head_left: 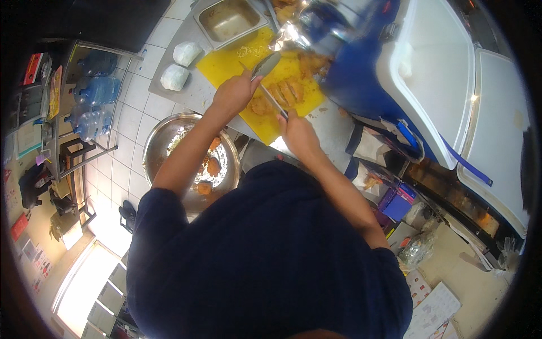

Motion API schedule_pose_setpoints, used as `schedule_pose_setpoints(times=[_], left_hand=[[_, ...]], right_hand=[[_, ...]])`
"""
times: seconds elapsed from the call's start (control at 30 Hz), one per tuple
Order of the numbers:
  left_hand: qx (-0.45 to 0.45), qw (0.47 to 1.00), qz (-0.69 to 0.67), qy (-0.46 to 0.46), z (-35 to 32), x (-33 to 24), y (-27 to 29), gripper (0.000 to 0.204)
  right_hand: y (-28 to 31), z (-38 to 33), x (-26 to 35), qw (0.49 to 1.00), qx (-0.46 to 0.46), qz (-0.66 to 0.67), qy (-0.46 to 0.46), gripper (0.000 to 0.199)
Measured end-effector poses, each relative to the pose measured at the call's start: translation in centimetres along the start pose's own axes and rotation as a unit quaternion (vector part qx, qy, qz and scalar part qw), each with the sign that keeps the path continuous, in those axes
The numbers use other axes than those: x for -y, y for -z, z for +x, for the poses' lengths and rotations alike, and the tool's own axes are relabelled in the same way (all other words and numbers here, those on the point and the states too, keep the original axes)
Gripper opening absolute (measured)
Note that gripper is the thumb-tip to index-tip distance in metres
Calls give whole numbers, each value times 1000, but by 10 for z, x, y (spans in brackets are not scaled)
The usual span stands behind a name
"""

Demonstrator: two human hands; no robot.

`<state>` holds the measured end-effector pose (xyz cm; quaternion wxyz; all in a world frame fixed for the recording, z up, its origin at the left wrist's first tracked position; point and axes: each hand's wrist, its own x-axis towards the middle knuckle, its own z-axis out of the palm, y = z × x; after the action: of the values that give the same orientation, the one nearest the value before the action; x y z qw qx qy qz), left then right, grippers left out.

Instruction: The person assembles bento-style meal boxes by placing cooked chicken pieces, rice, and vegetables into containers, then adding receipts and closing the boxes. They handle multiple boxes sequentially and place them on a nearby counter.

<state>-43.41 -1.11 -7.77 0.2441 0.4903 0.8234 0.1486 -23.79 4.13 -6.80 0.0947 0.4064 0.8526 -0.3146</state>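
My left hand [232, 95] is closed round a metal utensil [267, 64] with a broad rounded end; whether it is a spoon or tongs I cannot tell. In my right hand [299, 134] is a knife [273, 100], its blade pointing up and left toward the left hand. Both hands are over a yellow cutting board [265, 129]. Beneath the knife lie browned fried pieces cut into strips [287, 91], and more fried food [314, 63] sits at the board's right side. The fingertips of both hands are partly hidden.
A steel bowl [148, 152] with several fried pieces stands at the lower left of the board. Two white wrapped bundles [187, 53] and a steel pan [252, 35] are behind it. Shiny foil [293, 35] lies at the back. A large blue-and-white container [361, 73] borders the right.
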Motion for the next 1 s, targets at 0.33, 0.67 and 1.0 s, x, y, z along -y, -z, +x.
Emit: schedule_pose_setpoints(times=[0.33,0.67,1.0], left_hand=[[17,999,26,23,7,32,-11,47],[-13,996,-18,91,-10,30,-30,51],[-33,960,-186,207,-110,-6,19,59]], right_hand=[[-39,22,2,999,-18,-25,41,37],[-58,18,-11,999,-12,-20,38,39],[16,-41,-50,994,-94,59,26,27]])
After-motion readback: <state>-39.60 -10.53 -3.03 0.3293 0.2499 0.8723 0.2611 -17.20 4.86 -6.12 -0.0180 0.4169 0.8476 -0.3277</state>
